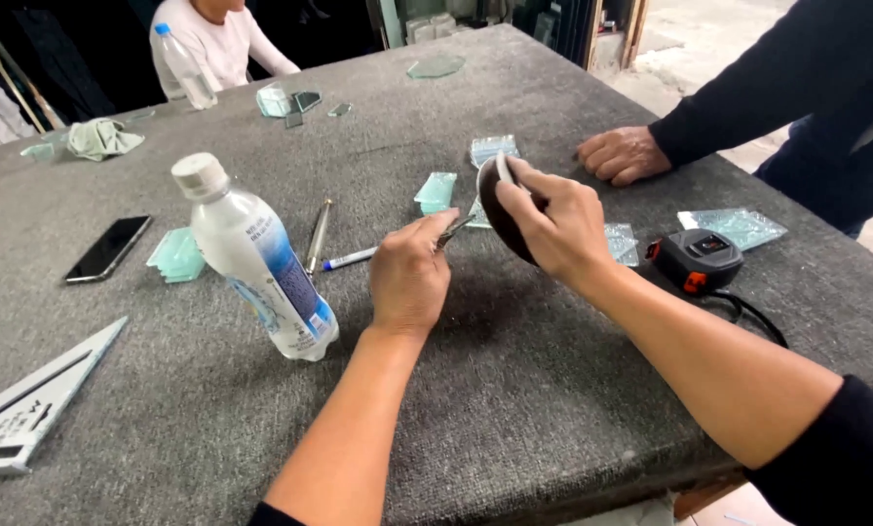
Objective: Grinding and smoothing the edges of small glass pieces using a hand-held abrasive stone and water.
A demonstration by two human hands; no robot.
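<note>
My right hand (553,226) grips a dark oval piece (498,216) with a pale edge, held upright above the grey felt table (514,390). My left hand (409,278) is closed around a thin metal tool (453,232) whose tip points at the oval piece. A marker pen (349,258) lies just left of my left hand. Small stacks of pale green glass pieces (436,191) lie behind both hands.
A plastic bottle (256,258) stands left of my left hand. A metal rod (317,237), a phone (108,247) and a white set square (27,404) lie further left. A tape measure (697,259) sits at right. Another person's hand (624,154) rests on the table; a second person sits at the far side.
</note>
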